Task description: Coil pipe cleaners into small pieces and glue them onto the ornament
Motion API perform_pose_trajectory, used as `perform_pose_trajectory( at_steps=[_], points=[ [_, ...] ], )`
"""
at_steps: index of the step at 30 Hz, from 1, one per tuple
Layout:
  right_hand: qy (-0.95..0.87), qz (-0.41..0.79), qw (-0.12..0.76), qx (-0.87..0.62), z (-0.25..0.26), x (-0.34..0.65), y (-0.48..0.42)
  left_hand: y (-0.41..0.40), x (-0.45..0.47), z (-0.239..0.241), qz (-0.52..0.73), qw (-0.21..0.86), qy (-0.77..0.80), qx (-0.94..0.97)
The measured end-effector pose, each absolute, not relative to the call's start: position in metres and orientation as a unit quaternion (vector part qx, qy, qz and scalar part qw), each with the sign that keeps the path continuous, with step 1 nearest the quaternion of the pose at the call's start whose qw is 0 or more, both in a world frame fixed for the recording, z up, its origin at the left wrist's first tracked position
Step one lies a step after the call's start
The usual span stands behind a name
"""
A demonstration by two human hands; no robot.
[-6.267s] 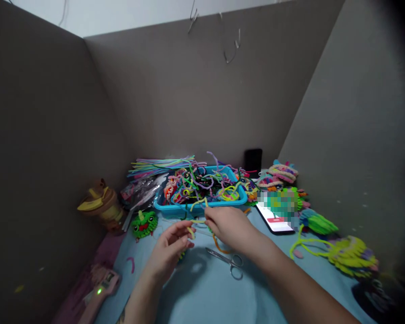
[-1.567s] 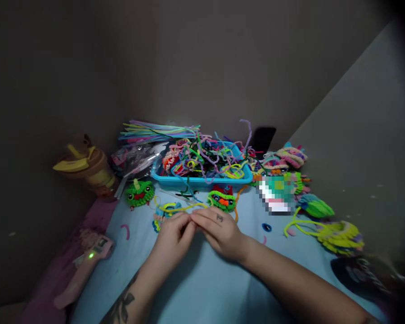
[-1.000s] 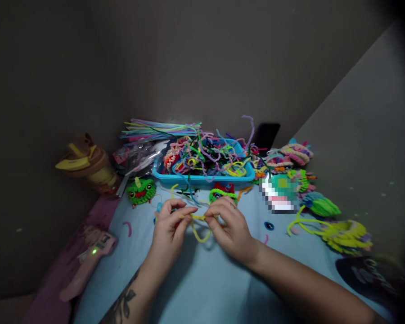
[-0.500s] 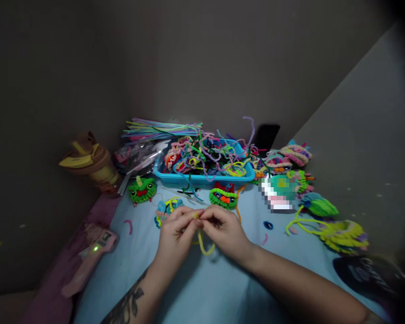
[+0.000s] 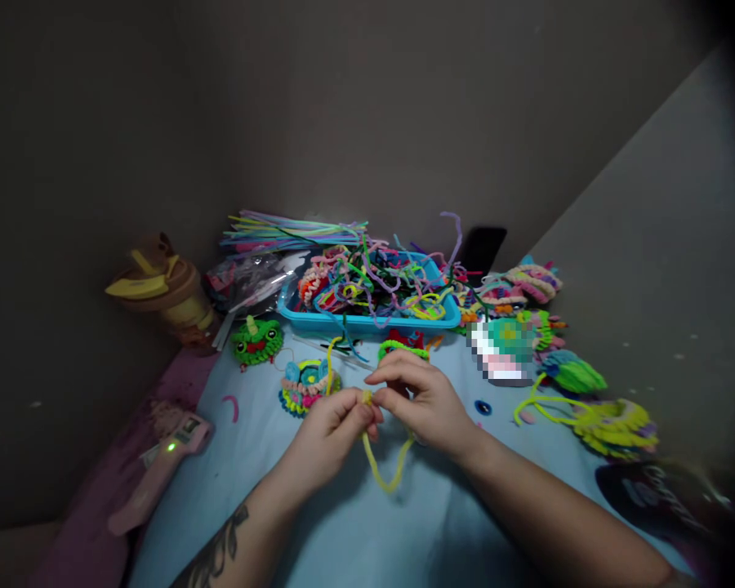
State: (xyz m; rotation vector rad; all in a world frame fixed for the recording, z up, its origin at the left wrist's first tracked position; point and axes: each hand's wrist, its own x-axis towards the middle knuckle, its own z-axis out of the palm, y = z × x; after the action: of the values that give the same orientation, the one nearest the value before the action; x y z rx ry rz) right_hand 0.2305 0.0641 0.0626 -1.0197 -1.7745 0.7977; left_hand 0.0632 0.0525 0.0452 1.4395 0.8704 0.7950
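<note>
While left hand (image 5: 336,423) pinches the yellow stem (image 5: 391,488), hold firm and avoid twisting its loop; can't tell if right hand (image 5: 427,402) pinches it.

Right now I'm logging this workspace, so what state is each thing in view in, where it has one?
Left hand: closed on the yellow strand
Yellow strand: bent, looping downward
Right hand: fingers curled, grip unclear
Blue tray: heaped full
Pastel stems: bundled, straight
Clear bag: crumpled
Brown cup: lidded
Pink device: lying down, green light lit
Dark slab: tilted, unlit
Pixelated patch: unreadable
</note>
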Motion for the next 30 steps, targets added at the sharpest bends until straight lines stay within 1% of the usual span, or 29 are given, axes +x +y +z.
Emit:
perform_pose_trajectory(
  at_steps=[5,11,14,18,21,27,30],
  points=[
    [-0.744,0.317,0.431,-0.4,0.067,0.231,0.063,0.053,0.065,0.045,0.324,0.625,0.371,0.606],
    [-0.751,0.306,0.428,-0.398,0.066,0.232,0.063,0.054,0.064,0.045,0.3,0.612,0.386,0.622],
    [-0.75,0.327,0.42,-0.392,0.064,0.233,0.066,0.053,0.062,0.043,0.289,0.614,0.39,0.623],
    [-0.778,0.357,0.4,-0.328,0.064,0.237,0.07,0.052,0.06,0.042,0.289,0.603,0.383,0.638],
    [-0.795,0.32,0.4,-0.326,0.066,0.24,0.071,0.053,0.061,0.045,0.308,0.581,0.377,0.652],
    [-0.783,0.239,0.424,-0.388,0.076,0.249,0.071,0.052,0.064,0.052,0.313,0.514,0.403,0.689],
    [-0.779,0.221,0.426,-0.403,0.08,0.25,0.071,0.052,0.064,0.051,0.313,0.52,0.416,0.677]
  ],
)
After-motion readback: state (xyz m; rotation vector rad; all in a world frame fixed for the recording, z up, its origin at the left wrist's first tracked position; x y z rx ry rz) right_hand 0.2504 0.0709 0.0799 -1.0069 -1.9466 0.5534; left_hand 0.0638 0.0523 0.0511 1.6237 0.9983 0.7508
